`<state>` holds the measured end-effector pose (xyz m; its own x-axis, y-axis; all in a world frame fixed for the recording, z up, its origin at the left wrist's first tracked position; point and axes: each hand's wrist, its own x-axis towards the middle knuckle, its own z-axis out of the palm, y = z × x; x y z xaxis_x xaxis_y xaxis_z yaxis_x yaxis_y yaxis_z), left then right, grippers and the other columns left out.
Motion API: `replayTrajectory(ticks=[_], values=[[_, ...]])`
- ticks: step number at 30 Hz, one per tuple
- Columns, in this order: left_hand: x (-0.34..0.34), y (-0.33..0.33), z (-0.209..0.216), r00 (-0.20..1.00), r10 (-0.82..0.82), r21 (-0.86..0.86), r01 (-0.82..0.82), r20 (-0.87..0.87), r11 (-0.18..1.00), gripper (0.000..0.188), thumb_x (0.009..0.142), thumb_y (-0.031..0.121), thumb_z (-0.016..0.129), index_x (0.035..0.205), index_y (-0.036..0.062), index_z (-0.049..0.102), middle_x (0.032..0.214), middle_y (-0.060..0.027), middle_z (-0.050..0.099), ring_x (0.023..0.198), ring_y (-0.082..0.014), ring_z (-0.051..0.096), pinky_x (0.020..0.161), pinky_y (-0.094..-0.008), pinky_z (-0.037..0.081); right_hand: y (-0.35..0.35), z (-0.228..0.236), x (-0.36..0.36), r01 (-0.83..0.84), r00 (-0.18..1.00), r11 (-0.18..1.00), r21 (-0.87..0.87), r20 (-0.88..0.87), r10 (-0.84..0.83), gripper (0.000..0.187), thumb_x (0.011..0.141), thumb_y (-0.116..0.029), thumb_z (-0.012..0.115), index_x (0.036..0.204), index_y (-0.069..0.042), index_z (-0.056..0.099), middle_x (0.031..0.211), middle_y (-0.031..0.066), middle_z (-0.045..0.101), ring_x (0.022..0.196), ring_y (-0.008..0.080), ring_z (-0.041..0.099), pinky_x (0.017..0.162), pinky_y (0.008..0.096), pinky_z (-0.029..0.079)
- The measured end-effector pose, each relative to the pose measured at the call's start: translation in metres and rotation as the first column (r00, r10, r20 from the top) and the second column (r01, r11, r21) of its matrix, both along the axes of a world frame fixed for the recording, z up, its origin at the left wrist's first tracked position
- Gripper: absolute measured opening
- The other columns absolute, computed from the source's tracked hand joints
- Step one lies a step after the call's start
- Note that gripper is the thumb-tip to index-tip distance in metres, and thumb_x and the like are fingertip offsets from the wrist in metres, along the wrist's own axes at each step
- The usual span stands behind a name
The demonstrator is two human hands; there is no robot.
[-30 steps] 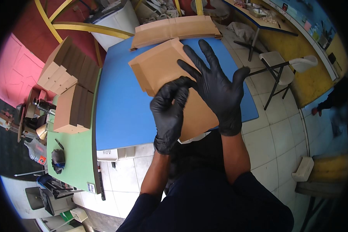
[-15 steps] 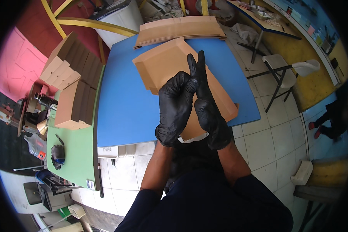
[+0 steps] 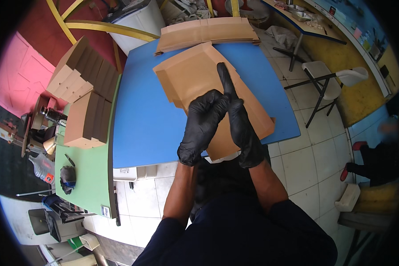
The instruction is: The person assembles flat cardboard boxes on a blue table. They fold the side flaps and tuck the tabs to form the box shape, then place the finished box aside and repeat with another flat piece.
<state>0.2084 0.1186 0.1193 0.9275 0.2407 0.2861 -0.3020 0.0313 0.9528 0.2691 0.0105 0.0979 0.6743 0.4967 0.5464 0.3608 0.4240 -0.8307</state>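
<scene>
Both of my hands wear black gloves and are raised above a partly folded brown cardboard box [image 3: 186, 75]. My left hand [image 3: 201, 124] is closed, its fingers bunched against the other glove around the thumb and finger bases. It grips the right hand's black glove; the exact spot is partly hidden. My right hand [image 3: 243, 133] stands edge-on with its fingers stretched away from me, holding nothing. Below the hands the box lies open and angled on the blue table [image 3: 139, 115], with a side wall folded up and a long flap running toward me.
Flat cardboard blanks [image 3: 208, 35] are stacked at the table's far edge. Folded boxes [image 3: 86, 119] stand in piles on the green table [image 3: 86, 177] at left, near a dark cloth bundle [image 3: 68, 177]. A folding chair [image 3: 326, 84] and another person's legs [image 3: 372, 162] are at right.
My left hand has shifted slightly along the right glove, and the right hand's fingers now look closer together. At the right, the other person has moved nearer.
</scene>
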Motion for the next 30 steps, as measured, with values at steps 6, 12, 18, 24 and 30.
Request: replayTrajectory(ticks=[6,12,18,24,30], values=[[0.008,0.006,0.004,0.96,0.267,-0.136,-0.255,0.082,0.957,0.014,0.102,0.014,0.066,0.097,0.0018,0.07,0.084,-0.0044,0.069,0.075,-0.0117,0.061,0.067,-0.027,0.046,-0.002,-0.001,0.007,-0.362,0.77,0.733,0.576,-0.26,0.583,0.111,0.088,-0.092,0.017,0.168,-0.016,0.008,0.173,0.0193,0.011,0.155,0.0347,0.026,0.125,0.0486,0.022],[0.013,-0.019,-0.007,0.945,0.283,-0.045,-0.279,0.166,0.959,0.004,0.098,0.002,0.069,0.094,0.001,0.068,0.082,0.0008,0.063,0.075,-0.0065,0.052,0.067,-0.0262,0.043,0.002,-0.001,-0.001,-0.355,0.645,0.508,0.785,-0.187,0.741,0.113,0.085,-0.094,0.023,0.168,-0.021,0.002,0.172,0.0216,0.008,0.158,0.0356,0.018,0.126,0.0492,0.022],[0.016,-0.014,-0.016,0.917,0.325,0.326,-0.387,0.23,0.862,0.004,0.098,0.0,0.066,0.095,-0.0017,0.067,0.083,-0.0039,0.064,0.076,-0.0095,0.055,0.069,-0.0273,0.046,0.0,-0.004,0.008,-0.358,0.803,0.702,0.615,-0.182,0.568,0.114,0.084,-0.094,0.029,0.168,-0.021,0.003,0.172,0.0227,0.007,0.159,0.0358,0.014,0.126,0.0498,0.024],[0.002,-0.024,-0.022,0.965,0.208,0.3,-0.249,0.161,0.921,0.004,0.097,0.0,0.065,0.098,-0.003,0.067,0.082,-0.0089,0.066,0.077,-0.0166,0.062,0.072,-0.031,0.05,-0.013,0.003,0.024,-0.379,0.593,0.462,0.802,-0.173,0.787,0.108,0.09,-0.088,0.036,0.168,-0.019,0.008,0.172,0.0243,0.005,0.159,0.0371,0.015,0.12,0.0541,0.033],[0.004,0.0,-0.016,0.976,-0.056,-0.41,0.139,0.209,0.901,0.038,0.107,0.036,0.055,0.12,0.0011,0.064,0.115,-0.0123,0.068,0.104,-0.0247,0.066,0.094,-0.0394,0.051,-0.015,-0.002,0.025,-0.436,0.65,0.575,0.692,-0.2,0.733,0.083,0.104,-0.066,0.036,0.16,-0.005,0.031,0.163,0.0264,0.032,0.145,0.0354,0.043,0.113,0.051,0.043]])
